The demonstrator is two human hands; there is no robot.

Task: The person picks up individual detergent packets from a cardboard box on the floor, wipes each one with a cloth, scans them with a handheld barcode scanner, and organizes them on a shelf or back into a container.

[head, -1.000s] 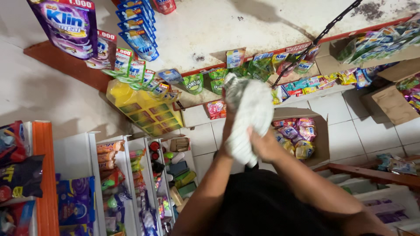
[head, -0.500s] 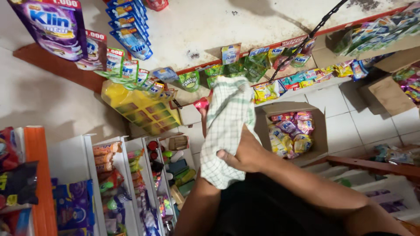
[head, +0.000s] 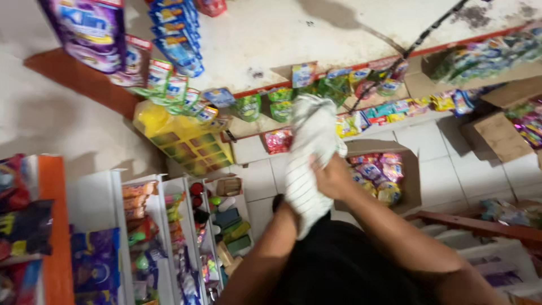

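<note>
A white cloth (head: 309, 151) with thin dark stripes hangs bunched in front of me, near the middle of the view. My right hand (head: 332, 178) grips it from the right side, fingers closed around the fabric. My left forearm rises from below and my left hand (head: 282, 204) is wrapped inside the cloth's lower part, almost wholly hidden. The cloth's upper end is crumpled into a ball above both hands.
White shelves (head: 169, 237) with small packets stand at lower left. A yellow rack (head: 183, 141) and hanging sachets (head: 169, 85) sit beyond. An open cardboard box of snacks (head: 378, 175) lies on the tiled floor to the right. A wooden rail (head: 480, 226) crosses lower right.
The cloth was spread out and hanging long half a second ago; now it is gathered into a tighter bundle. My right hand has moved up and right along it.
</note>
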